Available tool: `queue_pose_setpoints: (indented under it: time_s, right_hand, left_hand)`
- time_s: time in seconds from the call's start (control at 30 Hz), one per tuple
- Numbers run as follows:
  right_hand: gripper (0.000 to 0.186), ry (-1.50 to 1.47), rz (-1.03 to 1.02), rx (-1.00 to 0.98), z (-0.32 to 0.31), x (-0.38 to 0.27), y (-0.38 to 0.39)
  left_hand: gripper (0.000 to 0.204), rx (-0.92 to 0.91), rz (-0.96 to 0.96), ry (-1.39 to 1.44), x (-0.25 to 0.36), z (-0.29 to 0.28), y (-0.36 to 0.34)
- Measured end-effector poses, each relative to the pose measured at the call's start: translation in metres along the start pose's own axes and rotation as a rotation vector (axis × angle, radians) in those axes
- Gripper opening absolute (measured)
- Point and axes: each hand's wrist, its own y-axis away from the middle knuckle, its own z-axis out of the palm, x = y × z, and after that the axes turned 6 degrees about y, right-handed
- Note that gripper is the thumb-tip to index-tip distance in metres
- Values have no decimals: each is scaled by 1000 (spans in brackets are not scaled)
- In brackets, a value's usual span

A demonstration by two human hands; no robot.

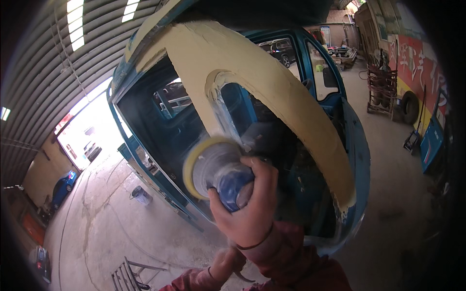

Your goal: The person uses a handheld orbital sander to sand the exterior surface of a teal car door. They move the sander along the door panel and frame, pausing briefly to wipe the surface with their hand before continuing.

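My right hand (pixel 257 208) is wrapped round a disc sander (pixel 221 169) with a blue body, a dusty grey skirt and a yellow pad. The pad is at the lower end of a narrow pillar on a blue truck cab (pixel 360 194); whether it presses on the surface I cannot tell. Beige filler (pixel 247 58) coats this pillar and the curved frame around the openings. Lower down, my left hand (pixel 227 264) is closed around what looks like a thin hose (pixel 244 278), part of which curves out below the fist.
A metal rack or stool (pixel 133 275) stands low on the left, with a bucket (pixel 141 195) beyond it. Along the right wall are a cylinder cart (pixel 381 89), a tyre (pixel 410 107) and a blue panel (pixel 432 145). A blue car (pixel 63 189) is at far left.
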Motion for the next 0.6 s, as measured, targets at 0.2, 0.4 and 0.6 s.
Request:
queue_pose_setpoints:
  time_s: [0.2, 0.4, 0.6]
  right_hand:
    - [75, 59, 16, 3, -5, 3, 13]
    - [79, 11, 10, -19, 5, -4, -5]
    - [80, 65, 3, 4, -3, -2, 7]
  left_hand:
    - [43, -33, -13, 7, -12, 1, 11]
    - [46, -22, 28, 52, 10, -6, -2]
    - [47, 61, -20, 55, -6, 2, 9]
